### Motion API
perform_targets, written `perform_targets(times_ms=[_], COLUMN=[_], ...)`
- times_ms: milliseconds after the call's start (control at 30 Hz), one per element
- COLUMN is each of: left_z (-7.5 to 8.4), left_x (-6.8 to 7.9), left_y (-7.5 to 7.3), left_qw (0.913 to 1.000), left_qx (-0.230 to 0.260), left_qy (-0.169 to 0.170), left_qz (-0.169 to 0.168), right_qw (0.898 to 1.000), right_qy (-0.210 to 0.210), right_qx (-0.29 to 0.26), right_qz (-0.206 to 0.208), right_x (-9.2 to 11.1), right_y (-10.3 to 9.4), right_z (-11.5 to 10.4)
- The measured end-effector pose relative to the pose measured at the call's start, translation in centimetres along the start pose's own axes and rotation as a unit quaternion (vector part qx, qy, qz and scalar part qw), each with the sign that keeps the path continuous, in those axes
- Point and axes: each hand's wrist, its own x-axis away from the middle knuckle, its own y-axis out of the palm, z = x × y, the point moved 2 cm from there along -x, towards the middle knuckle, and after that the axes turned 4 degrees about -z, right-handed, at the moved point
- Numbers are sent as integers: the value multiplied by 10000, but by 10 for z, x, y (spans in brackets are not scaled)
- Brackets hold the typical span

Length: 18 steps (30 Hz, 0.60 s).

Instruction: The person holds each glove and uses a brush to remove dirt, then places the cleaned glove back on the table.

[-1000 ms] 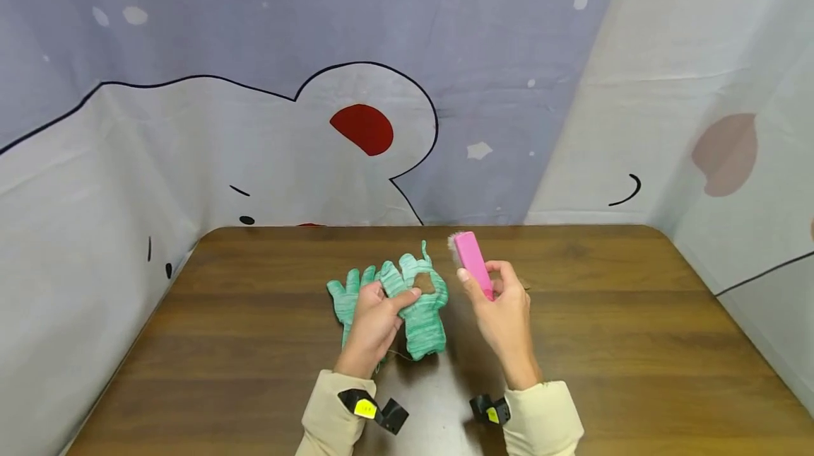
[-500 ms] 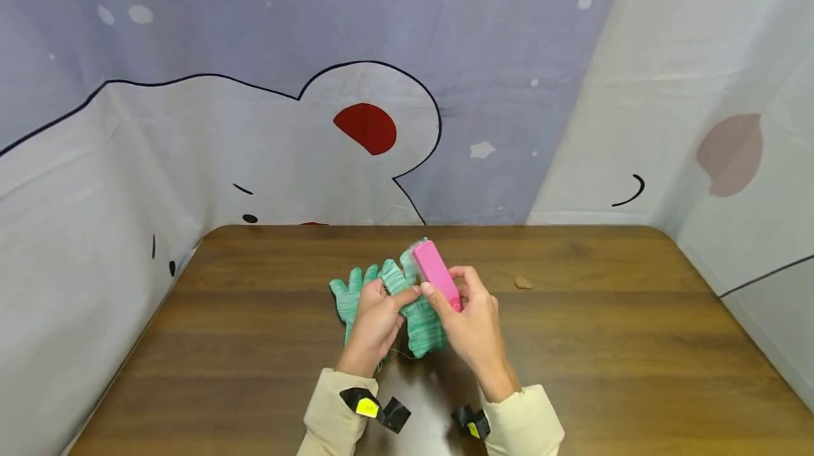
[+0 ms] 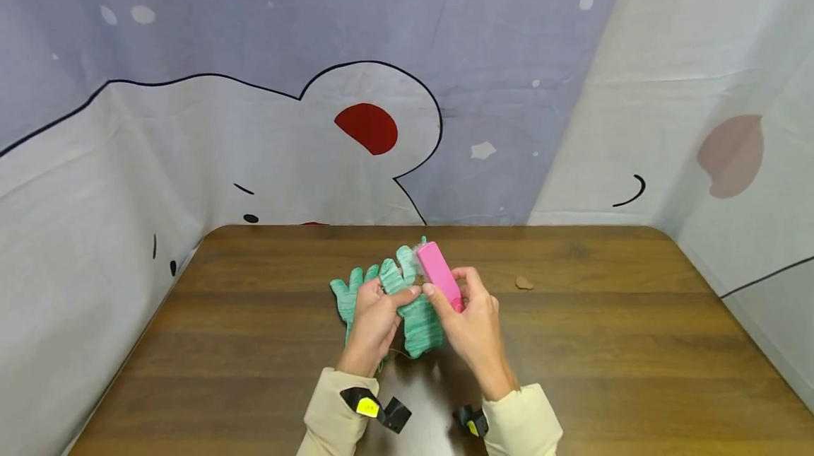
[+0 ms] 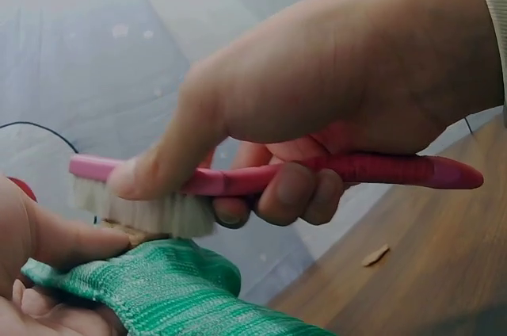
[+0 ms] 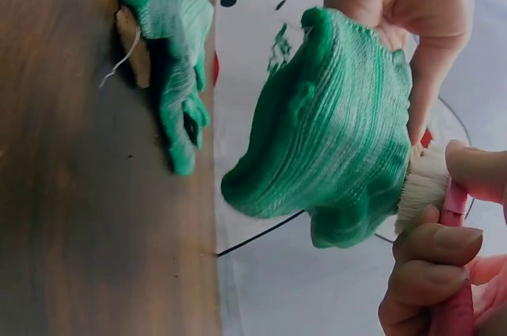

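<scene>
We judge this brushing: our left hand (image 3: 374, 323) pinches a green knitted glove (image 3: 422, 330), our right hand (image 3: 475, 329) grips a pink, white-bristled brush (image 3: 439, 272); light strokes seem needed next.

Pink brush (image 3: 439, 272) now against held glove (image 3: 421, 329)

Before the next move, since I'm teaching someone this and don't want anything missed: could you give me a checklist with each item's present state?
1. Left hand grips the glove: ok.
2. Right hand grips the brush: ok.
3. Bristles against the glove's brown patch: ok, by the left wrist view.
4. Left thumb well clear of the bristles: not ok; its tip is right by them.
5. Other glove out of the brush's way: ok, on the table to the left.
6. Whole patch brushed clean: cannot tell; the brush and thumb hide much of it.
</scene>
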Motion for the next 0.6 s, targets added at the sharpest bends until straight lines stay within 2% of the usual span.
perform_targets(times_ms=[133,233,333,400,500,600], left_z=[-2,3,11,17,22,19], left_x=[1,1,3,5,5,5], left_y=[-2,-2,-4,-7,-12,-15], left_qw=[9995,9990,9998,9997,9990,9991], left_qx=[-287,-422,-125,78,331,397], left_qy=[-44,-101,0,118,255,113], left_qz=[138,90,-173,-201,-147,-59], right_qw=[9998,9989,9937,9885,9878,9916], right_qy=[162,305,691,994,1220,1169], right_qx=[42,312,840,1079,862,438], right_qz=[68,146,258,360,427,335], right_x=[-1,-5,-8,-11,-14,-13], right_y=[1,-3,-10,-18,-28,-30], right_z=[9,15,27,34,38,33])
